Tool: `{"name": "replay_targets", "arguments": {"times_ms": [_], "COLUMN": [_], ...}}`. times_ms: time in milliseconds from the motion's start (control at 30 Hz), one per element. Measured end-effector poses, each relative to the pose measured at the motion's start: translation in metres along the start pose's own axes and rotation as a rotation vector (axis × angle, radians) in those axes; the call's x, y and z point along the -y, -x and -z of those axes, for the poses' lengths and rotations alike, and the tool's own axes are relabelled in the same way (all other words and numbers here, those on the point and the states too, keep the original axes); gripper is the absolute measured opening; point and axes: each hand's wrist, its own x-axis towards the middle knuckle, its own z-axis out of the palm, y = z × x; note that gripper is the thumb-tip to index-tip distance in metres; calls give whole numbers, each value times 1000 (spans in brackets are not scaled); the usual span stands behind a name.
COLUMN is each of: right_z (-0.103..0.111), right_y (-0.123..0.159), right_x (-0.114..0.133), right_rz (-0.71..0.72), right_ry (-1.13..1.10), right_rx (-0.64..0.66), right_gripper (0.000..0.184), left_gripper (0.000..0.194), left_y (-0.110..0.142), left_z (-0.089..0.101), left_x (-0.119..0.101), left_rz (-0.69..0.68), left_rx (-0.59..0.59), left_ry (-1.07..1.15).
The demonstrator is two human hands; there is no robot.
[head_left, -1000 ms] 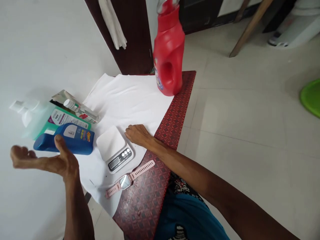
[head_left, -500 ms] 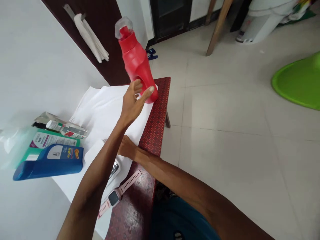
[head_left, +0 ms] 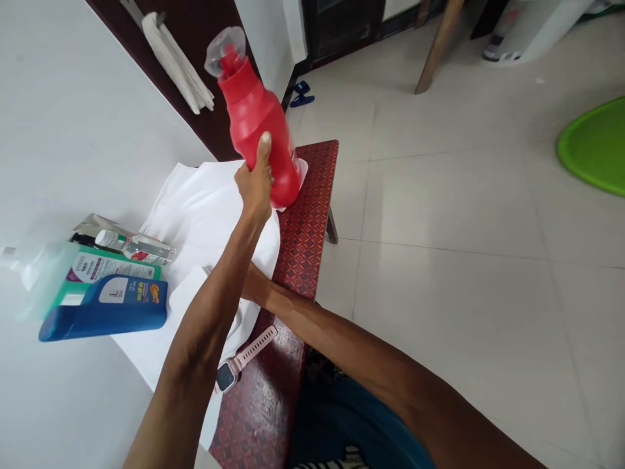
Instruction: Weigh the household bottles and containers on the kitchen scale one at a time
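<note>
A red plastic bottle (head_left: 261, 120) with a clear cap stands near the far end of the bench, on the edge of a white cloth (head_left: 195, 195). My left hand (head_left: 256, 176) is wrapped round the lower half of the bottle, with the thumb pointing up along its side. Farther back toward me, my right hand (head_left: 252, 283) rests low over the cloth. My left forearm crosses in front of it, so its fingers are hidden. A white object, mostly covered by that forearm, lies beside the right hand.
A blue bottle (head_left: 112, 306), a green bottle (head_left: 90, 267) and a clear bottle (head_left: 146, 249) stand by the wall. A pink-strapped smartwatch (head_left: 226, 376) lies on the red patterned bench (head_left: 258, 404). On the tiled floor are blue slippers (head_left: 301, 98) and a green plastic object (head_left: 596, 146).
My left hand, earlier with fingers apart beside the bottle, has closed on it. The bottle has turned, showing a label on its right side. The cloth edge near it has shifted left.
</note>
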Motion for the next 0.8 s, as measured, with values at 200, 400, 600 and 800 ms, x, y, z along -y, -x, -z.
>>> {"name": "replay_targets", "arguments": {"times_ms": [200, 400, 600, 800], "right_z": [23, 28, 31, 27], "right_y": [4, 4, 3, 3], "right_x": [17, 28, 32, 33], "right_rz": [94, 93, 62, 31], "right_ry": [262, 418, 459, 504], "right_rx": [257, 296, 316, 329], "right_gripper": [27, 35, 37, 42], "left_gripper": [61, 61, 71, 74], "left_y": [2, 30, 79, 143], "left_z": [42, 88, 155, 220], "left_x": [-13, -44, -92, -107], "left_rz": [-34, -145, -334, -421], "left_rx": [-167, -221, -299, -461], "left_ry": [-87, -119, -126, -264]}}
